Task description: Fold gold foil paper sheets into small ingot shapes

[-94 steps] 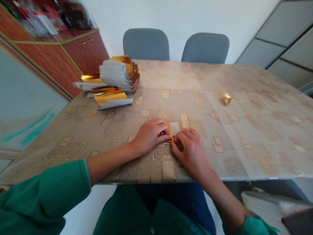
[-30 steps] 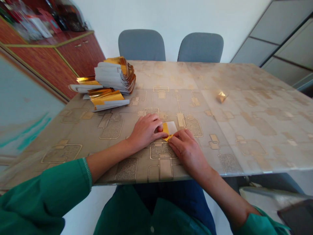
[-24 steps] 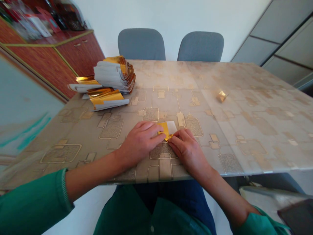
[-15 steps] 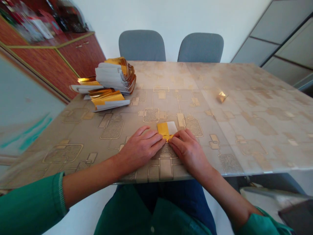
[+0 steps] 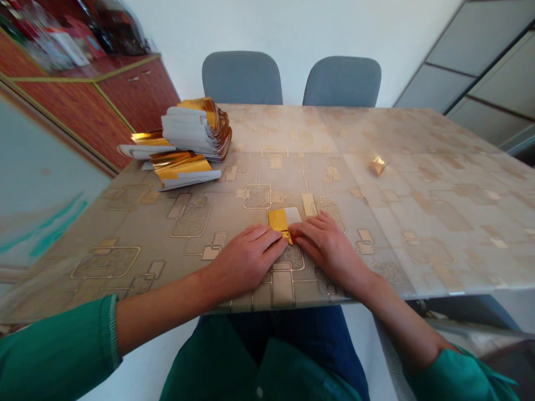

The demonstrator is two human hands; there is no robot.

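A small piece of gold foil paper [image 5: 278, 219] with a white part at its right lies on the patterned tablecloth [image 5: 234, 211], close to the table's front edge. Its near edge is folded. My left hand [image 5: 246, 256] pinches the folded near edge from the left, fingers together and thumb below. From the right, my right hand [image 5: 328, 248] grips the near right corner with fingers closed. The fingertips of both hands almost meet there and hide part of the fold.
A thick stack of folded gold and white paper [image 5: 190, 133] stands at the back left, with looser sheets [image 5: 186, 172] before it. One small folded gold piece [image 5: 378, 165] sits to the right. Two grey chairs [image 5: 242, 78] stand beyond the table.
My right hand has turned slightly and its fingers lie flatter over the corner. My left hand's fingers have drawn closer together at the fold. The paper has stayed in place.
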